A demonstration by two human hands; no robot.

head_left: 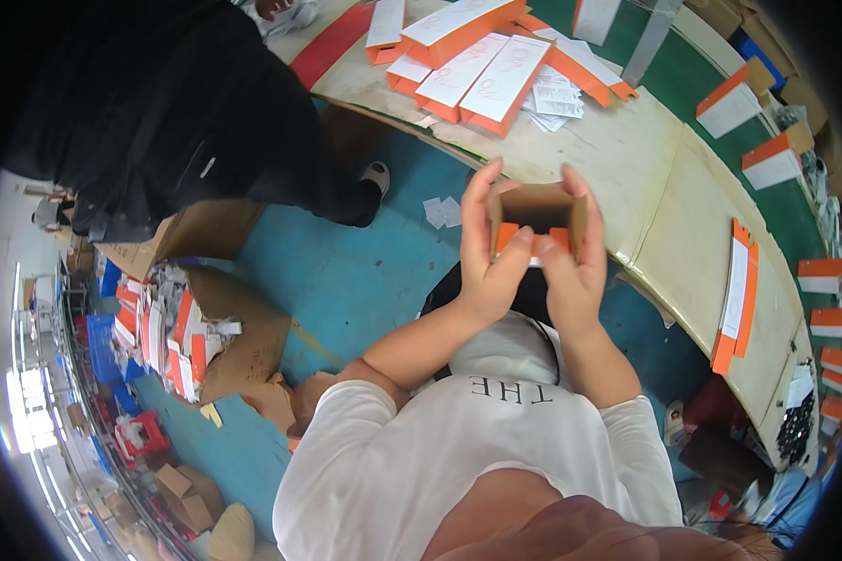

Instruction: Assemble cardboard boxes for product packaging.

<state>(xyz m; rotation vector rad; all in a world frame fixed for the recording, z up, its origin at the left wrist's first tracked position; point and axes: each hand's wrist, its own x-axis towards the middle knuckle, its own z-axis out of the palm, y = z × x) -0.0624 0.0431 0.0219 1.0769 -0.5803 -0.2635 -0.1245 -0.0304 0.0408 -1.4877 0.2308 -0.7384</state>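
Observation:
Between my two hands is a small cardboard box (539, 198), brown inside, with its top end open toward me. Orange flaps show at its near edge. My left hand (492, 252) grips the box's left side, thumb on the near flap. My right hand (575, 257) wraps the right side, its thumb on the near flap as well. The box is held just off the near edge of the work table (617, 178), in front of my body. The outer faces of the box are mostly hidden by my hands.
Several white and orange boxes (477, 75) lie on the table with printed papers (554, 98). A flattened orange and white carton (737, 294) rests at the right. More boxes stand on the green conveyor (688, 79). A person in black (215, 122) stands left, by a large carton (253, 327).

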